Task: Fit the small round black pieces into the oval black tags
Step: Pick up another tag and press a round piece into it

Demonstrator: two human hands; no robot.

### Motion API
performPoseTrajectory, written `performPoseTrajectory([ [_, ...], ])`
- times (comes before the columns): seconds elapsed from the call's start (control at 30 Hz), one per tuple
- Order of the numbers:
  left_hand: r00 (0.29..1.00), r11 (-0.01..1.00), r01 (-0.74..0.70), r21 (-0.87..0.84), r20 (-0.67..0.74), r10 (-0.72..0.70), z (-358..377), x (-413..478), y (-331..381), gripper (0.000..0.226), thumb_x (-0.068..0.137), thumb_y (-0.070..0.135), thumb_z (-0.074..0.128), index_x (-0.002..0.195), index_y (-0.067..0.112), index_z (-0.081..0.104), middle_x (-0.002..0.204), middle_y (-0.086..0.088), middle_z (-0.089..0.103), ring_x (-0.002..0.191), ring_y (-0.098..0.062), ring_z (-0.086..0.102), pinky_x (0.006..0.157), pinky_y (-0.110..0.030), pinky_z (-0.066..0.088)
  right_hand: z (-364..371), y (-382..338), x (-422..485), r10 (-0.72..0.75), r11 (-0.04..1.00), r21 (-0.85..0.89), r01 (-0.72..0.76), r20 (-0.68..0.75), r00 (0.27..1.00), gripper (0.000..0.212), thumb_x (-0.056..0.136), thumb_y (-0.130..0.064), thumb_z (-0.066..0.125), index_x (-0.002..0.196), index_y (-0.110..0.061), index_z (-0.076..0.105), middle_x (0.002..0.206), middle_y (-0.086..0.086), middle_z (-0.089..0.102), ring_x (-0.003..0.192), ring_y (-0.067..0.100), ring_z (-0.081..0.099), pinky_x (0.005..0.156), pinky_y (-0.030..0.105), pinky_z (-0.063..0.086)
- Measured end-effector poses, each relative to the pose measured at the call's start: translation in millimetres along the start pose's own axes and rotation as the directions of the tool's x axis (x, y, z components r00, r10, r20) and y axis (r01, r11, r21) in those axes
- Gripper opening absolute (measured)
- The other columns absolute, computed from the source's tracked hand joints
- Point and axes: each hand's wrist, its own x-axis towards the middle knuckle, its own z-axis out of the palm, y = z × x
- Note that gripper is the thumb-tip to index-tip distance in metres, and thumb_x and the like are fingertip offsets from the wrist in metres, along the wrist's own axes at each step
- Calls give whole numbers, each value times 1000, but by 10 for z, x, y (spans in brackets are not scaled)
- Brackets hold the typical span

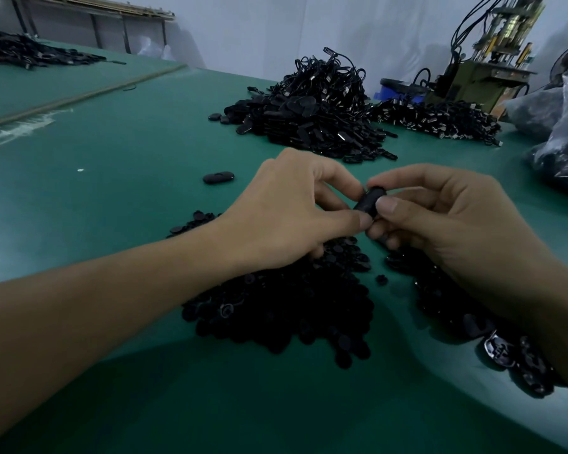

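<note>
Left hand: thumb and forefinger pinch one end of the oval black tag.
Right hand: thumb and curled fingers pinch its other end.
Tag's place: held above the green table, mid-scene.
Round black pieces: heaped at six o'clock, under both hands.
Lone tag: flat at ten o'clock.
Corded tag pile: twelve o'clock, well apart.

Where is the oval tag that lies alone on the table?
Head view, left of centre: the lone oval tag lies beyond the left hand, nearer than the big far heap of tags.
</note>
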Motion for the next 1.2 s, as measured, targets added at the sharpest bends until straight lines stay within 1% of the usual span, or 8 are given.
performPoseTrajectory([
  [0.23,1000,1000,-23,16,16,23,8,8,-17,10,82,21,83,82,21,73,70,6,76,57,-2,68,49,-8,44,29,29,2,-46,996,-78,43,-32,998,17,93,-10,67,92,-24,75,74,10,74,62,11,66,59,20,52],
  [0.4,998,998,-58,1,-9,58,-5,13,-45,6,85,19,79,86,21,74,71,3,76,67,-22,74,59,-29,61,46,19,4,2,999,37,2,-105,994,11,95,-7,63,93,-16,67,80,12,76,68,18,73,59,21,55],
  [0.5,994,992,-90,-86,-64,85,-18,21,-56,7,90,14,74,90,21,74,72,4,75,67,-13,73,55,-22,57,46,-2,-7,38,998,50,-33,-91,995,5,96,-8,62,96,-13,64,82,11,77,71,22,75,60,22,56],
  [0.6,990,991,-79,-108,-124,66,-51,47,-83,12,93,14,71,90,24,76,76,-1,75,72,-11,72,58,-21,57,62,33,-22,-6,981,-194,-15,-106,994,7,97,-15,63,96,-22,66,79,-1,77,70,17,75,60,26,58],
  [0.73,978,996,-48,-78,-204,31,-101,68,-153,13,94,18,70,92,29,77,77,-3,74,73,-20,73,62,-28,61,50,88,-37,-111,711,-697,93,20,994,9,89,-30,72,84,-37,68,66,-23,67,71,-10,62,62,3,43],
  [0.93,976,999,-5,-32,-220,-2,-117,52,-186,11,95,22,70,92,27,78,77,5,73,71,-16,74,66,-33,63,20,74,-29,28,553,-820,146,194,981,5,88,-36,73,91,-33,74,73,-24,62,77,-22,52,66,-2,37],
  [1.03,972,998,-13,-67,-236,-4,-109,53,-180,10,95,16,70,94,23,77,76,1,75,69,-12,73,63,-23,60,23,86,-24,39,566,-814,131,185,982,5,89,-29,72,92,-33,74,75,-25,63,78,-22,53,66,-2,37],
  [1.2,972,988,14,-151,-230,-49,-78,54,-173,10,91,11,73,100,16,72,75,0,77,70,-17,75,68,-27,62,35,103,-28,32,619,-773,140,203,979,22,89,-22,72,88,-42,64,78,-21,66,83,-14,58,69,1,41],
])
